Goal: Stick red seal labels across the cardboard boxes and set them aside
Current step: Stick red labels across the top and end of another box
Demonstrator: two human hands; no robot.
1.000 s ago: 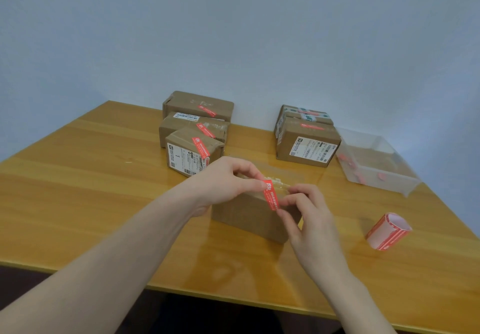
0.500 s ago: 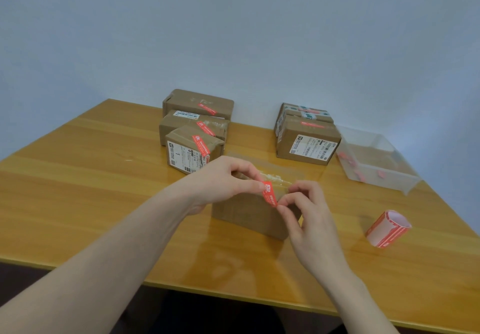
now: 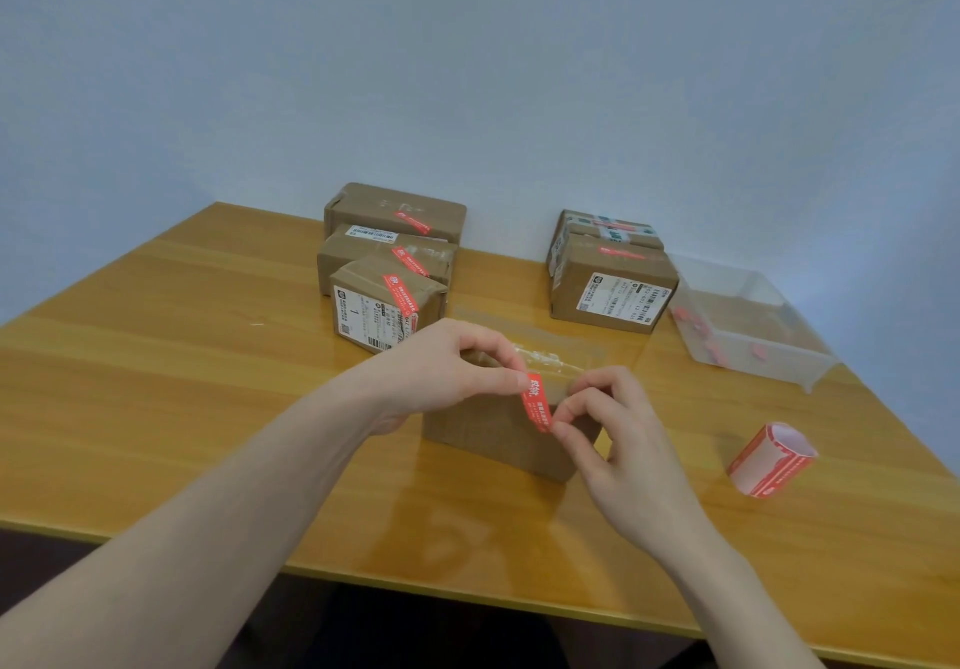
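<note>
A brown cardboard box (image 3: 498, 434) with clear tape on top stands in the middle of the wooden table. A red seal label (image 3: 536, 402) lies over its near top edge. My left hand (image 3: 447, 372) pinches the label's upper end at the box top. My right hand (image 3: 608, 439) pinches the lower end against the box's front face. A roll of red labels (image 3: 771, 460) lies on the table to the right.
Three sealed boxes (image 3: 389, 283) stand stacked at the back left and two more boxes (image 3: 610, 273) at the back right. A clear plastic tray (image 3: 748, 325) with red scraps sits at the far right. The table's front edge (image 3: 467, 590) is near me.
The label has come down over the box's front edge. My right hand's fingers have slid lower along it; my left hand stays at the top.
</note>
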